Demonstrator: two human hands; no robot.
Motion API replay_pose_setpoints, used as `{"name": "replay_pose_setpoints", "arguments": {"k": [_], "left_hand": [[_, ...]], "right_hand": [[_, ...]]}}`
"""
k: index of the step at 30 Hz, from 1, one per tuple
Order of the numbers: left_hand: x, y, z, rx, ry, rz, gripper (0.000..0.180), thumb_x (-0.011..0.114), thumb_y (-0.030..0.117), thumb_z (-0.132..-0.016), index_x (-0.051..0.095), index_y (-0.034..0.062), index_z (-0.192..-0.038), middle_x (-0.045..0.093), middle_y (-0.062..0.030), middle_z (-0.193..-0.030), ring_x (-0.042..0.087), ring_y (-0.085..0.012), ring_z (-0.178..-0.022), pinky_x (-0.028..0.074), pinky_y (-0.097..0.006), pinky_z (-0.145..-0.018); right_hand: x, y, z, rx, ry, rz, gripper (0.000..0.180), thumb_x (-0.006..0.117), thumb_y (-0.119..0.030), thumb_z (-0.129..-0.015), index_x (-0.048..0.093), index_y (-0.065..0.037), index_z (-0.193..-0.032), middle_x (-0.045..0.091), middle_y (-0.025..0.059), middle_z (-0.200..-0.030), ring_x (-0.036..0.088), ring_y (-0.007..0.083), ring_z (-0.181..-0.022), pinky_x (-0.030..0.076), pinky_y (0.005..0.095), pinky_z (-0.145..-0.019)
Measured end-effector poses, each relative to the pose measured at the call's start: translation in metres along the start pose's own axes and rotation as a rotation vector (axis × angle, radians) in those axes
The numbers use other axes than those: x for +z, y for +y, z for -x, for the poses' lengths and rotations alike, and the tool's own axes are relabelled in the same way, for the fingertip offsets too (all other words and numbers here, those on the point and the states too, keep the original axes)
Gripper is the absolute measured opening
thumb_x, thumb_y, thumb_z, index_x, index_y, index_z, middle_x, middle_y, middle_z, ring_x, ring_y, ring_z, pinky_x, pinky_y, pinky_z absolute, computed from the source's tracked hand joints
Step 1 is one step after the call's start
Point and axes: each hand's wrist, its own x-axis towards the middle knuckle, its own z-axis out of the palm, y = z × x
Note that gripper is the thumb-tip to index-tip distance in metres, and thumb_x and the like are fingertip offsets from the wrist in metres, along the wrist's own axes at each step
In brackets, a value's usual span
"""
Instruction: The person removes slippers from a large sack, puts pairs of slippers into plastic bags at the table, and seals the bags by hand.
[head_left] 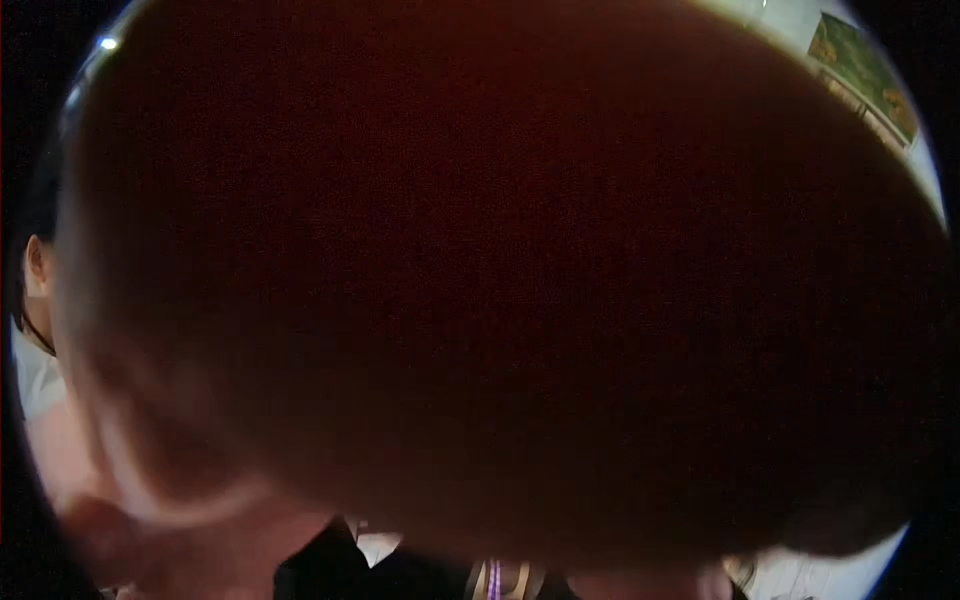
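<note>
A dark, reddish, blurred shape covers most of the head view, so close to the camera that its outline is soft. It seems to be part of my left hand (190, 550), whose pinkish skin spreads across the lower left. How its fingers are set is smeared and hidden. Along the bottom edge, a strip of skin (650, 585) shows under the dark shape; it may be my right hand, but its fingers cannot be made out. Nothing held is visible.
A person (38, 265) is partly in view at the far left edge, with an ear and light clothing showing. Dark cloth (325, 565) and a narrow purple strip (494, 580) lie at the bottom. A green picture (862, 70) hangs on the pale wall at upper right.
</note>
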Motion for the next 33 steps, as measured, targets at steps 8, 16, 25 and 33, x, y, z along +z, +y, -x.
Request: {"name": "replay_pose_setpoints", "arguments": {"k": [8, 16, 25, 33], "left_hand": [[0.02, 0.029, 0.013, -0.249, 0.034, -0.084, 0.075, 0.039, 0.063, -0.089, 0.038, -0.0013, -0.13, 0.06, -0.0199, -0.105, 0.054, -0.0208, -0.076, 0.047, -0.029, -0.068], [0.054, -0.115, 0.239, -0.776, 0.118, -0.66, 0.007, 0.056, 0.005, -0.087, 0.06, -0.0004, -0.09, 0.061, -0.0132, -0.085, 0.06, -0.0272, -0.08, 0.047, -0.033, -0.072], [0.066, -0.159, 0.322, -0.597, -0.134, -0.888, 0.003, 0.06, 0.006, -0.081, 0.06, 0.0026, -0.082, 0.059, -0.0112, -0.082, 0.057, -0.0304, -0.076, 0.043, -0.039, -0.068], [0.066, -0.161, 0.328, -0.597, -0.229, -0.954, 0.005, 0.061, 0.007, -0.081, 0.06, 0.0035, -0.084, 0.057, -0.0102, -0.082, 0.056, -0.0283, -0.076, 0.043, -0.037, -0.067]], "right_hand": [[-0.007, -0.011, -0.018, 0.027, -0.011, 0.006, 0.014, 0.057, -0.001, -0.078, 0.062, -0.004, -0.092, 0.061, 0.0144, -0.111, 0.055, 0.0322, -0.106, 0.041, 0.0398, -0.091], [-0.005, -0.014, -0.005, 0.091, -0.024, -0.013, 0.016, 0.057, 0.0, -0.079, 0.062, -0.005, -0.093, 0.06, 0.0122, -0.117, 0.055, 0.0296, -0.109, 0.041, 0.0368, -0.094], [-0.008, -0.013, -0.011, 0.089, 0.017, 0.019, 0.016, 0.057, 0.0, -0.079, 0.062, -0.005, -0.094, 0.06, 0.0118, -0.116, 0.055, 0.0297, -0.108, 0.04, 0.0368, -0.094], [-0.008, -0.011, -0.007, 0.107, 0.024, -0.013, 0.015, 0.057, -0.001, -0.08, 0.062, -0.005, -0.094, 0.06, 0.0119, -0.116, 0.055, 0.0296, -0.108, 0.04, 0.0371, -0.094]]}}
